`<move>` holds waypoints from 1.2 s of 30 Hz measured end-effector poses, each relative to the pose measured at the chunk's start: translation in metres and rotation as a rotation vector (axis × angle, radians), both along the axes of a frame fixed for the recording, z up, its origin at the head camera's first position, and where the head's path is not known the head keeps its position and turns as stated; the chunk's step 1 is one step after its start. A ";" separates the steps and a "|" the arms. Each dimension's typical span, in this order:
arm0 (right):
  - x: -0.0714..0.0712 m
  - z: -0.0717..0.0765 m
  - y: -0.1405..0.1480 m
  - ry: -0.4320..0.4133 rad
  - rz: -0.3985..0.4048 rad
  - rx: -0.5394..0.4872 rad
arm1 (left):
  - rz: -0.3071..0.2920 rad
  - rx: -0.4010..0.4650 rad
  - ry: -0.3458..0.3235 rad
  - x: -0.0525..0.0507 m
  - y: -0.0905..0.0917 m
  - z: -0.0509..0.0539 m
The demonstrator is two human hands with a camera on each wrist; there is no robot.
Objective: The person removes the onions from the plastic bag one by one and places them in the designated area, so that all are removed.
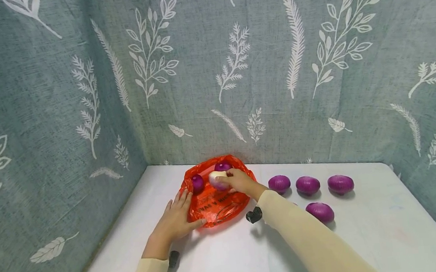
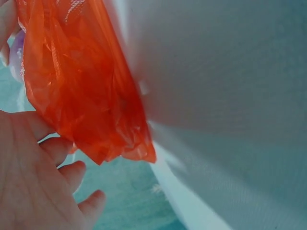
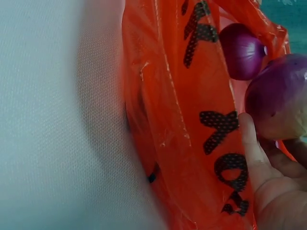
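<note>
A red plastic bag with dark print lies on the white table, its mouth spread. Two purple onions are inside it. The right hand grips a white-and-purple turnip over the bag's opening; in the right wrist view the turnip is beside a purple onion, with the right hand's fingers under it. The left hand rests with spread fingers at the bag's left edge. In the left wrist view the left hand touches the side of the bag.
Several purple onions stand to the right of the bag on the white table: three in a back row and one nearer, partly by the right sleeve. A leaf-patterned grey-green cloth hangs behind and at both sides.
</note>
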State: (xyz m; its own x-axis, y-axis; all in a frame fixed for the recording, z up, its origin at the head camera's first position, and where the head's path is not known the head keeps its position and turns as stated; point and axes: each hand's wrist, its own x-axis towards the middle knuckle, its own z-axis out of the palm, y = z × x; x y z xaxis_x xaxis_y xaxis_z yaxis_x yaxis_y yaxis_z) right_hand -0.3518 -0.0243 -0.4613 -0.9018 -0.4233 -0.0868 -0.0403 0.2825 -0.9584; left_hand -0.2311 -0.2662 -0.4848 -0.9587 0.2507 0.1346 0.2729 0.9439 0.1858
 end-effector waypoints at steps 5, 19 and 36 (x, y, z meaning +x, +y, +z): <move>-0.003 -0.002 0.005 -0.072 -0.028 -0.080 | -0.009 0.016 -0.002 -0.002 0.003 0.002; 0.008 -0.009 0.013 -0.015 0.024 -0.076 | 0.000 0.024 -0.025 0.002 0.004 -0.002; 0.013 -0.005 0.019 0.041 0.038 -0.087 | 0.001 0.036 -0.036 0.001 0.004 0.003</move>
State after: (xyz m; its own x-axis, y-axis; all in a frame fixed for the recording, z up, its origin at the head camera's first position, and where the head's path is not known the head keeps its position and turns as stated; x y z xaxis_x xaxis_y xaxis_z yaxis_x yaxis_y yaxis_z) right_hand -0.3391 -0.0050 -0.4662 -0.8872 -0.4612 -0.0114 -0.0894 0.1962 -0.9765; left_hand -0.2302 -0.2617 -0.4814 -0.9633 0.2457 0.1083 0.2647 0.9367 0.2290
